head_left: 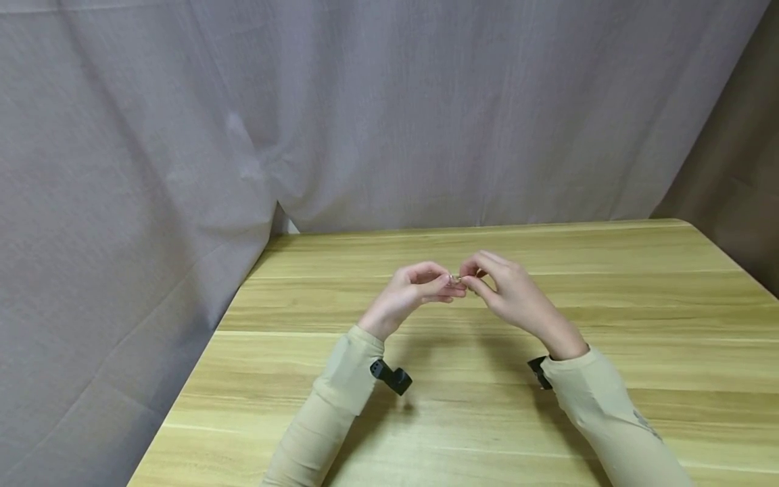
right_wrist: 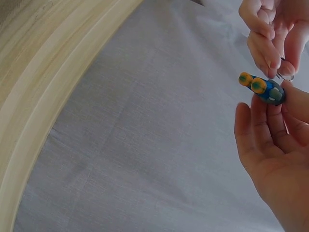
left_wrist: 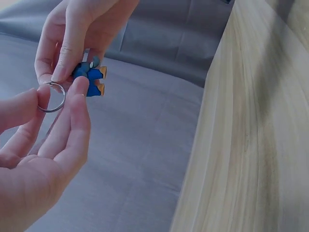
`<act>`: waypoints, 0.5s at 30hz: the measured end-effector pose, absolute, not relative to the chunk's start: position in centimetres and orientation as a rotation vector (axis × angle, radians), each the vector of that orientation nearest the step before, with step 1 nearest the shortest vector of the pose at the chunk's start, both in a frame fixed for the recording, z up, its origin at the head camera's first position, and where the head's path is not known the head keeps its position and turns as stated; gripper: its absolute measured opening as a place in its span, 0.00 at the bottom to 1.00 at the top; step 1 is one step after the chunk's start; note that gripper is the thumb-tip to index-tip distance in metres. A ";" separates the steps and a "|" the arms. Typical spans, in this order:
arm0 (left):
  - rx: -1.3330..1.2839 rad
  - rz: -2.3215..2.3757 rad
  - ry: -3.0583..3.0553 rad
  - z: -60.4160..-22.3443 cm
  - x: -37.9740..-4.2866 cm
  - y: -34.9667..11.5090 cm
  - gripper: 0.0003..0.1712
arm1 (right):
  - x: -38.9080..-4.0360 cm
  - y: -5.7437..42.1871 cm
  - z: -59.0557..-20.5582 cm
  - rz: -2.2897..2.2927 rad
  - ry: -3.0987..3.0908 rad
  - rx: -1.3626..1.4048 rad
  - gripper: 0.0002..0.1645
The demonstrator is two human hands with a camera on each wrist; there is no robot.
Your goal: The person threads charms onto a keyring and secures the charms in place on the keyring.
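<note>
Above the table, my left hand [head_left: 406, 292] and right hand [head_left: 517, 297] meet fingertip to fingertip. The left thumb and index finger pinch a thin silver key ring [left_wrist: 63, 100], which stands out as a loop in the left wrist view. At the ring's upper edge, the right thumb and fingers hold a small figurine charm [right_wrist: 260, 88] with blue legs, orange feet and a grey-blue upper part. Its upper end is hidden by the right fingers. The left middle fingertip lies close beside the figurine in the left wrist view.
A wood-grain table [head_left: 462, 419] spreads below both hands. Grey cloth [head_left: 389, 115] hangs along its back and left sides, with a darker brown cloth [head_left: 730, 169] at the right. A black wrist camera [head_left: 398, 381] sticks out from the left sleeve.
</note>
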State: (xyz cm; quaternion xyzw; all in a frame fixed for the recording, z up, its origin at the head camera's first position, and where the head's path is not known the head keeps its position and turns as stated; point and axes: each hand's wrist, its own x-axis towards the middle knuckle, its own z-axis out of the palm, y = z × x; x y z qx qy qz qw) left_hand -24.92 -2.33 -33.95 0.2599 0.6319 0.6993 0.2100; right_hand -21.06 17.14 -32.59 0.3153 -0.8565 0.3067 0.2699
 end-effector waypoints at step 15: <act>0.713 1.780 1.880 -33.6 -24.4 -1.9 0.15 | -21.1 17.1 -32.9 0.811 -2.320 0.950 0.09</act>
